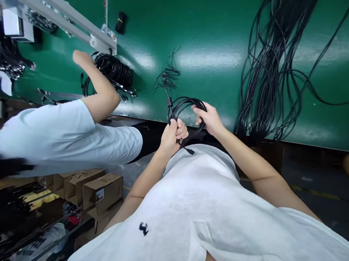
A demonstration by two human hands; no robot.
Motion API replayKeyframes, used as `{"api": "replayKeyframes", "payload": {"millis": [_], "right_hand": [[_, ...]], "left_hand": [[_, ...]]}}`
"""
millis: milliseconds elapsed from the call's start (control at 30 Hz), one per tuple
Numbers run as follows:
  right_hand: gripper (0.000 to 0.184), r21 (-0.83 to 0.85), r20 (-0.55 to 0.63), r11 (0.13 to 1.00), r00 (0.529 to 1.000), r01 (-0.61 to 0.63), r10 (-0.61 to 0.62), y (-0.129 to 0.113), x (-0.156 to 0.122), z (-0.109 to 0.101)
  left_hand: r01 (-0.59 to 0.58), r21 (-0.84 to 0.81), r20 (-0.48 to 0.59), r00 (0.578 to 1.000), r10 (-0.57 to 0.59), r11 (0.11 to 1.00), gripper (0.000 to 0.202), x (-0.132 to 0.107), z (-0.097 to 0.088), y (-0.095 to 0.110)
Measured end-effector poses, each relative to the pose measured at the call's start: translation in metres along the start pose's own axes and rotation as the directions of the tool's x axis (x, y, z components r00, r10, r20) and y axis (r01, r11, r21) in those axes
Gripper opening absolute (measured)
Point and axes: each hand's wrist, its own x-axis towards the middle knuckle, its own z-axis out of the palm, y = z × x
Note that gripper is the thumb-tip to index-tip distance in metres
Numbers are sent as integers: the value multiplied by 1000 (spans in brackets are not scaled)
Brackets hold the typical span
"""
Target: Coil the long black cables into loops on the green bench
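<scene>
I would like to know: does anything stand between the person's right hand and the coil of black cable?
Nothing visible does. The right hand holds the right side of the black cable coil, and the left hand holds its lower left. Thin black strands lie on the green table beyond the coil, not between.

Centre: left hand (171,137) and right hand (207,118), two total, are holding one coil (186,101); thin strips (171,71) are overlapping, uncountable. Upper left: one banded bundle (120,22) is lying. Upper right: one cable heap (270,70) is spreading. Left: one co-worker (52,130) is showing.
</scene>
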Motion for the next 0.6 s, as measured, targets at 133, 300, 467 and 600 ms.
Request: {"api": "replayKeyframes", "payload": {"millis": [133,300,467,600], "right_hand": [[18,-550,380,720,895,423,-235,-40,15,-14],[18,-697,685,223,725,682,-77,-72,12,-10],[20,-692,664,255,734,675,-141,-76,13,-4],[15,-547,434,671,855,501,-285,-61,21,8]], "left_hand": [[169,54,102,979,-174,984,48,-2,-4,3],[282,52,137,948,-287,958,58,-4,-8,12],[232,169,245,931,-269,958,35,-5,-15,34],[66,140,121,989,-83,988,26,-3,-12,40]]}}
